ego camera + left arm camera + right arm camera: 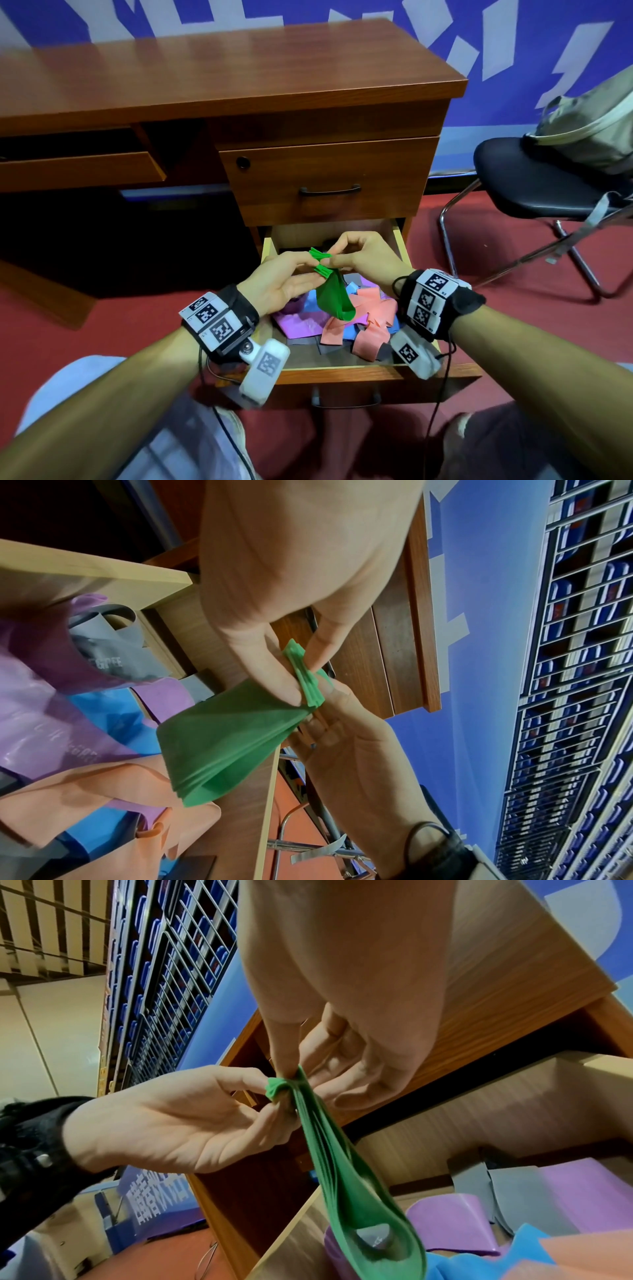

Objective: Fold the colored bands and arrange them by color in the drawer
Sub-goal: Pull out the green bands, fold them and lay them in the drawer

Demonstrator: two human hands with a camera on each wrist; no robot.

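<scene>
A green band (334, 296), folded into several layers, hangs over the open drawer (342, 369). My left hand (318, 268) pinches its gathered top end between thumb and fingers. My right hand (330, 257) pinches the same end from the other side. The left wrist view shows the layered green band (222, 737) fanning down from my left hand (303, 677). In the right wrist view my right hand (286, 1066) holds the top of the green band (342, 1177). Loose salmon bands (371, 306), purple bands (298, 323), blue bands (342, 334) and grey bands (327, 347) lie jumbled in the drawer.
The drawer above (329, 178) is closed, under the brown desk top (205, 68). A black chair (534, 185) holding a pale bag (589, 126) stands to the right on the red floor. My knees sit close below the drawer front.
</scene>
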